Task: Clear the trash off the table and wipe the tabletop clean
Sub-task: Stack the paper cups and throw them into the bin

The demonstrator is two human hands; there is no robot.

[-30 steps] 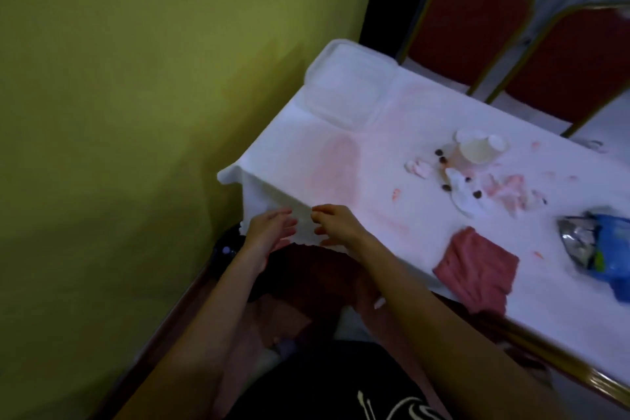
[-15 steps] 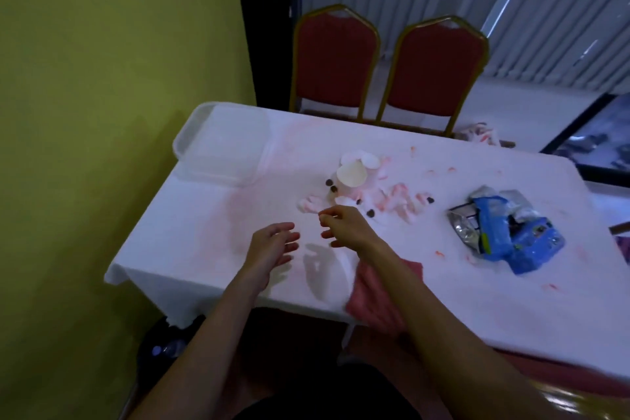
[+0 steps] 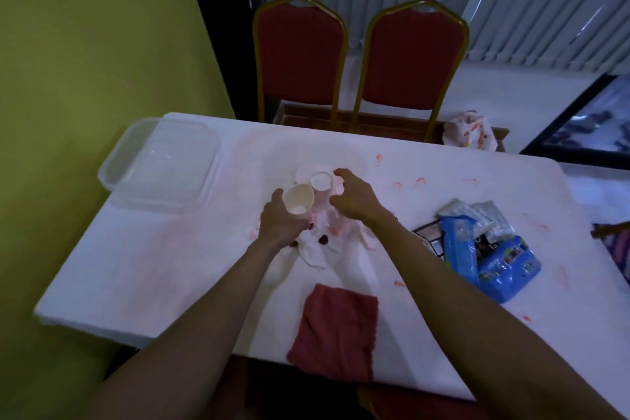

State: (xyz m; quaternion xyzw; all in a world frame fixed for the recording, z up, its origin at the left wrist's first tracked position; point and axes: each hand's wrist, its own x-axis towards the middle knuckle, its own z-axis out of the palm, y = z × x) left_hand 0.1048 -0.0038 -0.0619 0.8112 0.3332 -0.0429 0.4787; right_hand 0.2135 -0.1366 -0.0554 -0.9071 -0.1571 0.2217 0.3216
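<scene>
Grips a paper cup (image 3: pixel 299 204) in the left fingers (image 3: pixel 276 197); holds right fingers (image 3: pixel 342 174) open beside a second cup (image 3: pixel 321 181). Light, squashy: best held softly round the sides

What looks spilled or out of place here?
Pink stains smear the white tablecloth around crumpled, stained tissues. The red cloth hangs over the near edge, and the clear container seems to jut past the far-left corner.

Arms outstretched; left hand (image 3: pixel 279 223) curled in grip; right hand (image 3: pixel 356 198) arched, fingers (image 3: pixel 342 174) perhaps loose.
</scene>
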